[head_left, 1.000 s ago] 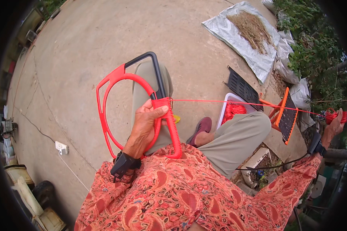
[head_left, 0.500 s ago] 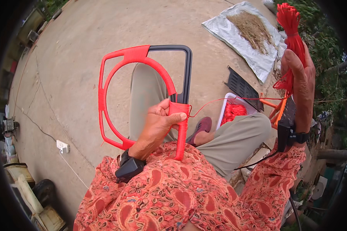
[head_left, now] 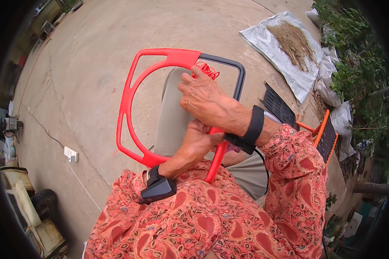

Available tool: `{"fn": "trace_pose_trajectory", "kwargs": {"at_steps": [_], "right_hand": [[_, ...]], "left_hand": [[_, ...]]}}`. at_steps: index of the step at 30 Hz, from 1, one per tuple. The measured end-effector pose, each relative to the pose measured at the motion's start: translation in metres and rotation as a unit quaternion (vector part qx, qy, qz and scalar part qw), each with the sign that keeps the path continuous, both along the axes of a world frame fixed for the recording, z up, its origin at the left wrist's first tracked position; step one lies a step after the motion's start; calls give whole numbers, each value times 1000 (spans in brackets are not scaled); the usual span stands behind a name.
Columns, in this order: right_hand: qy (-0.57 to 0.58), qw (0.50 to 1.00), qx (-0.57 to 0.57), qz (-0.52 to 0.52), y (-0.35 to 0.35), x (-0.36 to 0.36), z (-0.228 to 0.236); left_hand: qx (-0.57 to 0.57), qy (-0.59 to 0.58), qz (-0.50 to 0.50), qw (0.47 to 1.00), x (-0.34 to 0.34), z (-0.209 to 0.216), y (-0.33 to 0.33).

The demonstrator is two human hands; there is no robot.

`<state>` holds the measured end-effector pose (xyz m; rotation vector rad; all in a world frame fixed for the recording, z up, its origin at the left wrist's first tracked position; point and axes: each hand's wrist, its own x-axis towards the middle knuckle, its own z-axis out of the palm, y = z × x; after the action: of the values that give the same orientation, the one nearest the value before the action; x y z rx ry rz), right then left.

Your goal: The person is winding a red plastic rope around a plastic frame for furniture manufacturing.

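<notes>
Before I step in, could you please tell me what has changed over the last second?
The right hand has swung in from the far right to above the frame, bringing the bundle of red cord with it. The frame has shifted somewhat right. The left hand still grips it, and the pale sheet still lies on the ground.

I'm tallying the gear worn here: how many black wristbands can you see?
2: one wristband on the wrist of the left hand, the other wristband on that of the right hand. The sleeves could hide more.
</notes>
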<state>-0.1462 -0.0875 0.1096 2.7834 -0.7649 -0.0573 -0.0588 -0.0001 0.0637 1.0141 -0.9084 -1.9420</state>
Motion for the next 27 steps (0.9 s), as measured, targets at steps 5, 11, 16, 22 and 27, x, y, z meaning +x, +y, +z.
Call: {"fn": "trace_pose_trajectory", "kwargs": {"at_steps": [5,11,16,22,27], "right_hand": [[22,996,89,18,-5,3,-11],[-235,939,246,48,-14,-33,7],[-522,732,342,-273,21,-89,4],[-575,523,532,-335,102,-94,-53],[-614,481,549,-299,108,-82,-74]], "left_hand": [[47,31,57,997,9,-10,-3],[80,64,55,993,16,-20,-11],[78,72,29,994,24,-17,-12],[79,87,59,991,21,-16,-10],[75,74,40,994,21,-20,-10]]}}
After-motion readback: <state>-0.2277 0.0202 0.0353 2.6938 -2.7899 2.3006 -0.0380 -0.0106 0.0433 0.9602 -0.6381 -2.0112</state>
